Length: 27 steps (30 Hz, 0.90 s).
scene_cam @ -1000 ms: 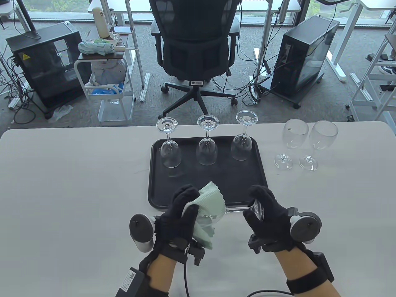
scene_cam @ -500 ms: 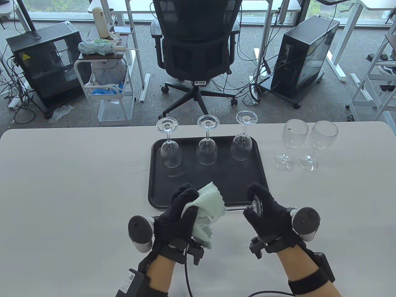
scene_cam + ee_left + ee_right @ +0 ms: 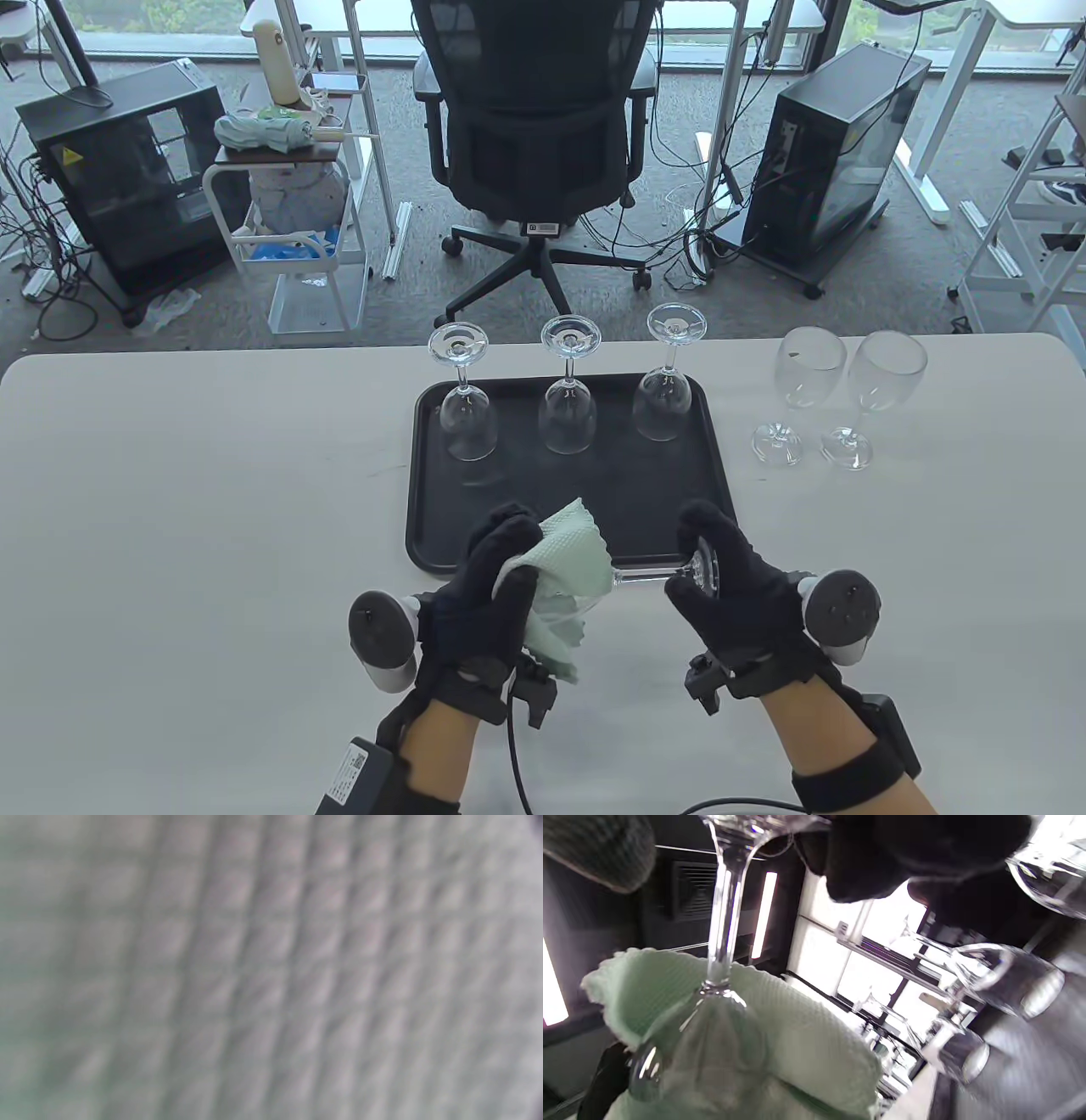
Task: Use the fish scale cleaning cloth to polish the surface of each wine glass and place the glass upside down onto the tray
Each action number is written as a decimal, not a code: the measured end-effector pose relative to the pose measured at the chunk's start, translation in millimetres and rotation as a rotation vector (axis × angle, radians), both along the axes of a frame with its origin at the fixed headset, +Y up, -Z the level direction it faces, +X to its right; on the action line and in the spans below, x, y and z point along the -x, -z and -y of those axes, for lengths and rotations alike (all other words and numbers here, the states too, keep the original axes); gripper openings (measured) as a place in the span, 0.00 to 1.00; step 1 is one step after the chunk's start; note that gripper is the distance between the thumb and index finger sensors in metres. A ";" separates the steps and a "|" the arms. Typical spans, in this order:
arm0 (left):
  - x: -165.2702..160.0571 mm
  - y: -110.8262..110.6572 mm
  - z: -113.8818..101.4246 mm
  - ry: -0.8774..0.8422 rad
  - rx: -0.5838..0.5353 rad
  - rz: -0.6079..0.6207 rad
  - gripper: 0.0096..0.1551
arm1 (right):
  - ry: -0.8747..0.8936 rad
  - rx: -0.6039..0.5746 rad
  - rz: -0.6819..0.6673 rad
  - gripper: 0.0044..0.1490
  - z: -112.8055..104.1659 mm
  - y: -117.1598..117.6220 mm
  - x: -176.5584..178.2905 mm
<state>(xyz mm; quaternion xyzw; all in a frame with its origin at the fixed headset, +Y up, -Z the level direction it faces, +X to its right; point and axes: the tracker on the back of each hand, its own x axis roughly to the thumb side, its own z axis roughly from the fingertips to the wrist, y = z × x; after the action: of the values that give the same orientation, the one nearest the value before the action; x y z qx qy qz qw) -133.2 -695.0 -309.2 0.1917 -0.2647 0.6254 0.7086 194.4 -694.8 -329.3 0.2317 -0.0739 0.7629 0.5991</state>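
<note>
Place: an office used as a test space
Seating: a mesh swivel chair [image 3: 537, 127] on castors, facing away from a white table [image 3: 170, 475]
Machines: two black computer towers [image 3: 123, 178] on the grey carpet, cables trailing
Furniture: white-legged desks [image 3: 925, 127], a small cart [image 3: 293, 229] piled with clutter
Light: windows [image 3: 170, 13] along the far wall
</note>
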 end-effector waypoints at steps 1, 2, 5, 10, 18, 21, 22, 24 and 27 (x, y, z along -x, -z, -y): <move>1.1 0.2 0.4 0.010 -0.001 -0.026 0.34 | -0.022 -0.031 -0.039 0.56 -1.5 -0.2 -0.1; 1.0 1.2 0.6 -0.004 0.009 -0.009 0.34 | -0.105 -0.120 -0.016 0.57 -3.8 -1.2 -0.2; 3.8 3.9 3.5 -0.030 0.102 0.022 0.33 | -0.335 -0.538 0.108 0.63 -13.3 -12.2 1.7; 0.0 3.5 4.6 -0.074 0.146 0.081 0.33 | -0.254 -0.557 0.151 0.56 -14.3 -15.3 1.6; 0.6 3.1 3.7 0.002 0.070 0.012 0.32 | -0.198 -0.284 0.086 0.59 -3.9 -2.9 1.0; 2.5 6.1 5.3 -0.036 0.114 0.077 0.32 | -0.337 -0.577 0.137 0.64 -7.0 -11.8 1.4; 3.4 6.2 5.2 -0.031 0.117 0.092 0.32 | -0.333 -0.621 0.153 0.66 -7.4 -13.0 2.7; 4.2 5.0 4.4 -0.042 0.118 0.063 0.32 | -0.238 -0.515 0.138 0.61 -6.1 -10.1 3.6; 2.5 3.0 3.2 -0.034 0.077 0.062 0.33 | -0.089 -0.258 0.085 0.52 -1.7 -6.0 3.5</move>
<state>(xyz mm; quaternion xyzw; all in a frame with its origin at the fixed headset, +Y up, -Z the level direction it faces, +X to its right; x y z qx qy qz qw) -135.7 -698.2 -312.3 0.1495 -0.2588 0.6528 0.6961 191.0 -693.1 -323.3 0.2772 -0.1864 0.7821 0.5261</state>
